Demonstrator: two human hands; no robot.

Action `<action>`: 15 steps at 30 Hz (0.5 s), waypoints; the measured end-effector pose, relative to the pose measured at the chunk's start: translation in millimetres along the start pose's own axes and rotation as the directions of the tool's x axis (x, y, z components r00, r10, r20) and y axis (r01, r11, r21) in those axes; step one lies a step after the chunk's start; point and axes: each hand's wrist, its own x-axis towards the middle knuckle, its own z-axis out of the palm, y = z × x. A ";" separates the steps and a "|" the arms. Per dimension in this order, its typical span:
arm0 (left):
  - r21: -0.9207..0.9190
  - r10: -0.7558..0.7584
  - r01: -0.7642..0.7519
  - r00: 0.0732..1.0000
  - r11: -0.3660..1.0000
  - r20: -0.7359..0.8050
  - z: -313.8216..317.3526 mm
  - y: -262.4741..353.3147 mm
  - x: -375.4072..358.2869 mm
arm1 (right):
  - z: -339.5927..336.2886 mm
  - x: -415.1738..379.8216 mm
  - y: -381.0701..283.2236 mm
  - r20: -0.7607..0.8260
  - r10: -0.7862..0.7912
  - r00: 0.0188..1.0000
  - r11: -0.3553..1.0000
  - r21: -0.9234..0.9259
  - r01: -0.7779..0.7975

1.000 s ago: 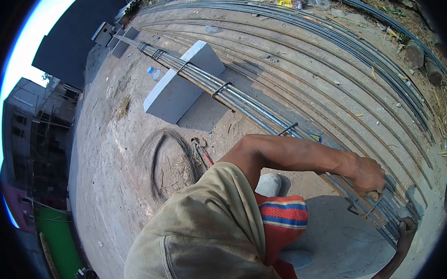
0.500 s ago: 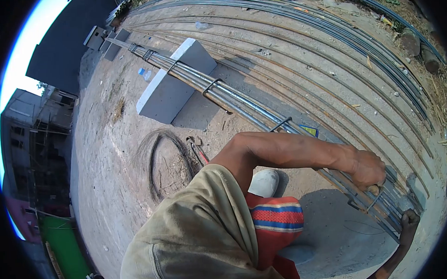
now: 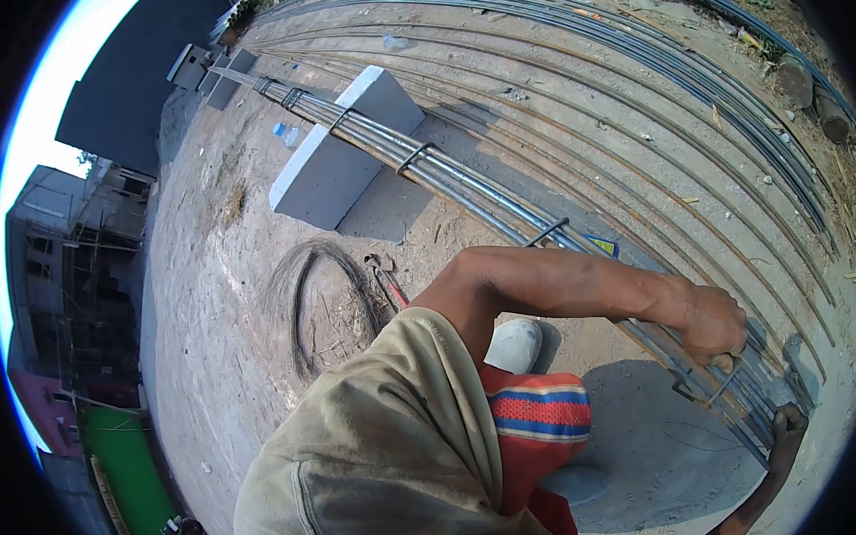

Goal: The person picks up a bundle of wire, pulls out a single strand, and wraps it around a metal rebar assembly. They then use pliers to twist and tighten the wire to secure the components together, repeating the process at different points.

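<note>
A long bundle of steel bars (image 3: pixel 463 191) with square metal ties (image 3: pixel 415 160) runs from a pale block (image 3: pixel 348 143) down to the lower right. My left hand (image 3: pixel 716 325) is closed over the bundle near a tie (image 3: pixel 724 387); what is inside its grip is hidden. Beyond it, beside the bar ends, my right hand (image 3: pixel 789 427) is closed, its fingers curled together, and any small thing in them cannot be made out. Thin wire (image 3: pixel 703 442) curves over the ground near the bundle.
Loose rods (image 3: pixel 621 133) lie across the ground above the bundle. A coil of thin wire (image 3: pixel 302 305) and a red-handled tool (image 3: pixel 394 289) lie left of my knee (image 3: pixel 546 416). A plastic bottle (image 3: pixel 286 133) lies by the block. More blocks (image 3: pixel 226 86) stand farther off.
The view has shifted slightly, so the scene sits a little farther right. Both hands stay closed at nearly the same places on and beside the bundle.
</note>
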 end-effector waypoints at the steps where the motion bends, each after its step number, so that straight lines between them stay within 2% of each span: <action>1: 0.005 -0.008 0.008 1.000 1.000 -0.014 -1.7 -1.3 -3.1 | 0.8 0.3 -2.3 -0.004 0.003 1.000 1.000 0.001 -0.003; 4: 0.001 0.010 -0.010 0.999 1.000 -0.051 -8.7 -1.9 -12.5 | -8.8 4.8 17.4 0.039 0.030 0.999 0.999 -0.047 -0.028; 6: -0.080 0.084 -0.090 0.993 0.993 -0.079 -14.2 7.9 -12.0 | -2.4 4.0 -10.4 0.100 0.097 0.990 0.994 0.045 -0.102; 8: -0.083 0.002 -0.004 1.000 0.997 -0.015 -24.3 15.2 -17.4 | 4.6 2.0 -37.8 0.081 0.179 0.980 0.981 0.061 -0.184; 9: -0.128 0.062 -0.067 0.997 0.990 -0.041 -23.8 13.4 -16.1 | 5.9 2.2 -38.8 0.049 0.161 0.986 0.985 0.055 -0.163; 10: -0.141 -0.001 0.000 1.000 0.990 -0.006 -29.5 19.7 -15.7 | 7.4 0.1 -42.6 0.030 0.215 0.976 0.966 0.140 -0.217; 11: -0.162 -0.017 0.023 0.999 0.987 0.040 -32.0 21.7 -14.3 | 6.1 -1.0 -48.7 0.039 0.279 0.959 0.954 0.099 -0.282; 12: -0.158 -0.018 0.025 0.999 0.987 0.044 -33.8 23.1 -14.0 | 5.5 -0.9 -39.6 0.055 0.209 0.976 0.970 0.111 -0.214; 13: -0.141 -0.043 0.049 0.998 0.989 0.050 -34.8 24.2 -14.0 | 4.7 -1.8 -41.5 0.024 0.239 0.971 0.965 0.104 -0.240; 15: -0.107 0.004 -0.002 1.000 0.994 0.021 -35.9 25.3 -12.9 | 7.1 -4.0 -43.3 0.004 0.270 0.963 0.955 0.123 -0.269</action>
